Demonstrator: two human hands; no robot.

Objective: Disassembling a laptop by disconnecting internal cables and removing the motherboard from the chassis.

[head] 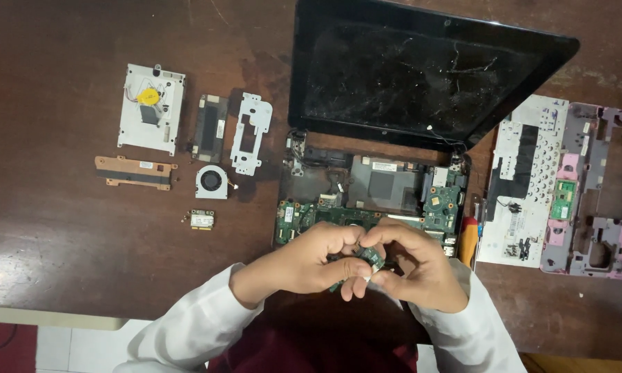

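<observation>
- Dark wooden table (pixel 62 242), scuffed, carries everything I see.
- Small green circuit board (pixel 371 257): pinched between my left hand (pixel 304 262) and right hand (pixel 418 269), fingers closed on it, just above the opened laptop base (pixel 373 193).
- Cracked screen (pixel 414 69) behind.
- Fan (pixel 211 182), metal bracket (pixel 251 132), copper heat pipe (pixel 132 172) lie well left.
- Keyboard underside (pixel 525 183) and purple frame (pixel 594 193) right.

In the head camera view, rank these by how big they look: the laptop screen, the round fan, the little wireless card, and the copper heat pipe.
1. Laptop screen
2. Copper heat pipe
3. Round fan
4. Wireless card

All lie flat on the same table, so nearness hardly skews this.
</observation>
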